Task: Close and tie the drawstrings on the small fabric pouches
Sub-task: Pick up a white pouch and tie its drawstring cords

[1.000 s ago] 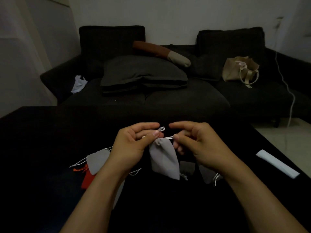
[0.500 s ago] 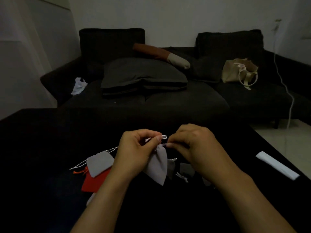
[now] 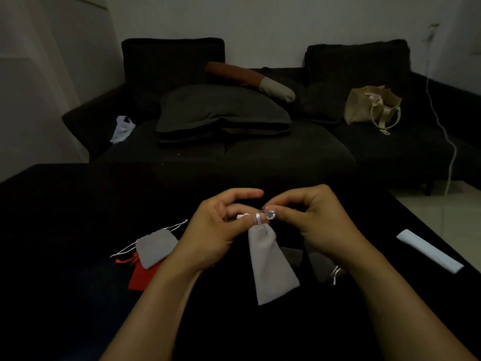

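A dark sofa (image 3: 260, 152) is running along the far wall, a dark grey cushion (image 3: 221, 113) lying on its seat and a beige tote bag (image 3: 369, 105) sitting towards its right end, a white plastic bag (image 3: 122, 128) crumpled at its left arm. A black table (image 3: 65, 256) is filling the foreground. A white folded strip (image 3: 429, 252) is lying near the table's right edge. The person's left hand (image 3: 208, 238) and right hand (image 3: 320, 225) are working close together above the table, fingers curled, each pinching the white drawstring (image 3: 263, 216) at the gathered neck of a grey pouch (image 3: 270, 267), which is hanging down between the wrists. Left of it, a second grey pouch (image 3: 156, 247) is lying partly over a red pouch (image 3: 141, 277), white cords trailing outward. Darker pouches (image 3: 320, 264) are lying under the right wrist, details too dim to tell.
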The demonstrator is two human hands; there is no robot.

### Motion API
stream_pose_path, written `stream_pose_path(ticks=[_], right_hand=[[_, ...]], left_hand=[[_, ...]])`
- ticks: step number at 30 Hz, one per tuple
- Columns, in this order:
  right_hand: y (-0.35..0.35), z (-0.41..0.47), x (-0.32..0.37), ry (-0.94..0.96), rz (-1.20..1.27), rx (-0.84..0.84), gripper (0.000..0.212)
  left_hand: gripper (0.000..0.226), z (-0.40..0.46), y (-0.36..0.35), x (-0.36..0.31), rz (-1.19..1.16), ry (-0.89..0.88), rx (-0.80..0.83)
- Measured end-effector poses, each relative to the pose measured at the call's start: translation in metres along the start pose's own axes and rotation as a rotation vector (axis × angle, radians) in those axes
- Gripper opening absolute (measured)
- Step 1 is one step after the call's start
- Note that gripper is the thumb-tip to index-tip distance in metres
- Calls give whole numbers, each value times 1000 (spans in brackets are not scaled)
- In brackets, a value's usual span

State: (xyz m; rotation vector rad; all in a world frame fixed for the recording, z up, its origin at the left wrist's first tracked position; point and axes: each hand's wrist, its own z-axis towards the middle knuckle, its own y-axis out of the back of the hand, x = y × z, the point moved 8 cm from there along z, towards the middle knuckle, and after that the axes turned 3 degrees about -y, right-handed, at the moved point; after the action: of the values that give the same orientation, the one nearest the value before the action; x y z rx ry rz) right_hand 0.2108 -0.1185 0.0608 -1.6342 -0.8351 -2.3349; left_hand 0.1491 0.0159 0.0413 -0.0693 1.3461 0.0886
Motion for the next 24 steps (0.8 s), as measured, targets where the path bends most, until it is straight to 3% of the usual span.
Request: stream_pose_path(ticks=[6, 14, 24], right_hand=[[-7, 2, -6, -76, 43, 14, 7], [-5, 3, -9, -99, 61, -6, 8], [-3, 1, -11, -139, 141, -105, 5]], left_hand=[[17, 1, 5, -3, 12, -48, -91], [19, 4, 4, -3, 115, -115, -146], [14, 0, 3, -3, 279, -226, -349]])
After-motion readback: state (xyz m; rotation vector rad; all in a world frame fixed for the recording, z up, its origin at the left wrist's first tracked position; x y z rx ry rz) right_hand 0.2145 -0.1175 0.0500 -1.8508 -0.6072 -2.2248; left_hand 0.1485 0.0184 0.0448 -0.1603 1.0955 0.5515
